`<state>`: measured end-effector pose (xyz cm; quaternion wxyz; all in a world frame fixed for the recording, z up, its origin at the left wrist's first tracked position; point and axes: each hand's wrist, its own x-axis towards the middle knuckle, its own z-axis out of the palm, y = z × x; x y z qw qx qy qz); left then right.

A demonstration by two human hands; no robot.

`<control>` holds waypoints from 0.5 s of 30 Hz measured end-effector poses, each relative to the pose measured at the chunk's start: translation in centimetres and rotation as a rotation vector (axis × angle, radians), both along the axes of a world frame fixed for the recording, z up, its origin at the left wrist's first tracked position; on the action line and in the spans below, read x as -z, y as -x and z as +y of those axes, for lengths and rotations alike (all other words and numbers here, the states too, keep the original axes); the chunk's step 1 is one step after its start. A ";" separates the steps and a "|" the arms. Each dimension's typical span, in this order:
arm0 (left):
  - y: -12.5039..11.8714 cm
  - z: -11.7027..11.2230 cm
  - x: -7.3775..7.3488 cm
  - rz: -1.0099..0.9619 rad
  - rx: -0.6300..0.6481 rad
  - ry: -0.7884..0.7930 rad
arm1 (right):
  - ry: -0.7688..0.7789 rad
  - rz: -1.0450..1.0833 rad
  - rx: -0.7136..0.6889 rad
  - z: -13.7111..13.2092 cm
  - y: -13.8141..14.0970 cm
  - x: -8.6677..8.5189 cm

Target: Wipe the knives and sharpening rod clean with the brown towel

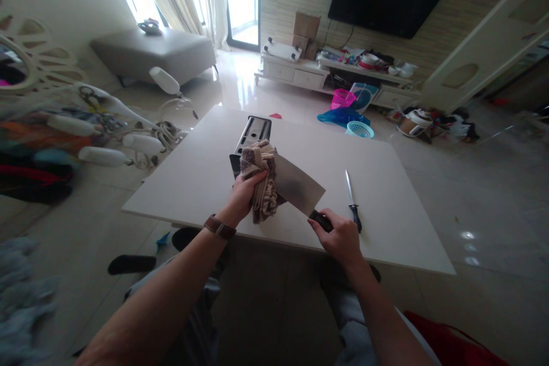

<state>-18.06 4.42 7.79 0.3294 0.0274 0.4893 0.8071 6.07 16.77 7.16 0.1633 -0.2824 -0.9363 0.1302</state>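
Note:
My right hand [341, 235] is wrapped round the black handle of a cleaver [298, 184], its broad blade pointing up and left above the table. A folded brown and beige cloth [263, 189] is gripped in my left hand [245, 197], and it covers the far end of the blade. Behind the cloth stands a knife block [256, 128] with slots in its top, partly hidden. To the right of my right hand a honing steel [350, 194] with a dark handle lies on the white table [381, 229].
Beyond the table, a blue basket [360, 130], a pink basket [343, 98] and a blue plastic bag [338, 117] are on the floor. A low TV cabinet [295, 75] lines the far wall. Lamp arms with white shades [165, 80] reach in at left.

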 end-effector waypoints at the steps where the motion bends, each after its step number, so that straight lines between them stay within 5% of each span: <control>1: 0.0 0.1 0.0 0.006 -0.017 -0.004 | 0.004 0.003 -0.005 -0.1 0.1 0.0; 15: 0.4 0.2 -0.8 -0.012 -0.129 -0.067 | -0.028 0.043 0.007 0.0 0.2 -0.3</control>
